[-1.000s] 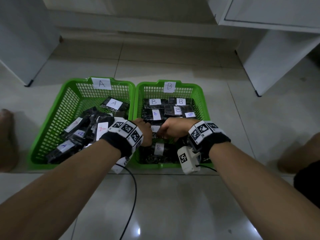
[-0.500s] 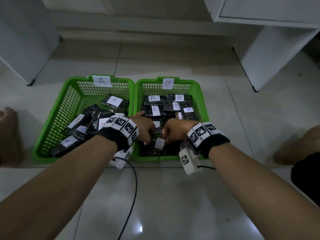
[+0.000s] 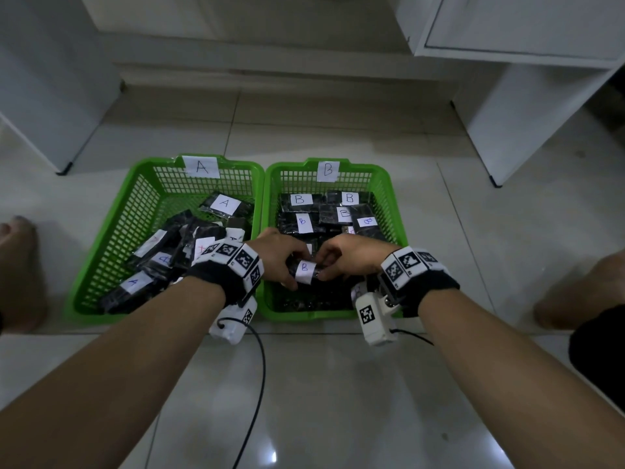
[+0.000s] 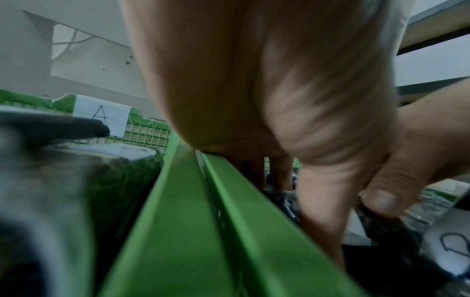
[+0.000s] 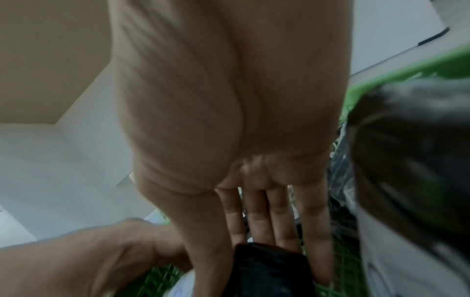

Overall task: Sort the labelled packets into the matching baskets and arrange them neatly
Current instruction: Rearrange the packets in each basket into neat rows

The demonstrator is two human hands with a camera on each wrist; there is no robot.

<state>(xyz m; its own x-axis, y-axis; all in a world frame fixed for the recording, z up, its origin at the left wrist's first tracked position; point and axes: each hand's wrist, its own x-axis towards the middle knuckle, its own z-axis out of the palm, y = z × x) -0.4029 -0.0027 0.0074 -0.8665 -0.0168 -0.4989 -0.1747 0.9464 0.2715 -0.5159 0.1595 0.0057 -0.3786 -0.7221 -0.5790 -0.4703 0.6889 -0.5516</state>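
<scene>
Just two baskets (image 3: 162,211), two hands (image 3: 277,255).

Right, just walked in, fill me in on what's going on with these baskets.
A person is sorting dark packets into two green baskets on the floor. Both hands, left hand and right hand, hold one packet labelled B over the near end of the B basket. More B packets lie in rows at its far end. The A basket beside it holds a loose jumble of packets.
</scene>
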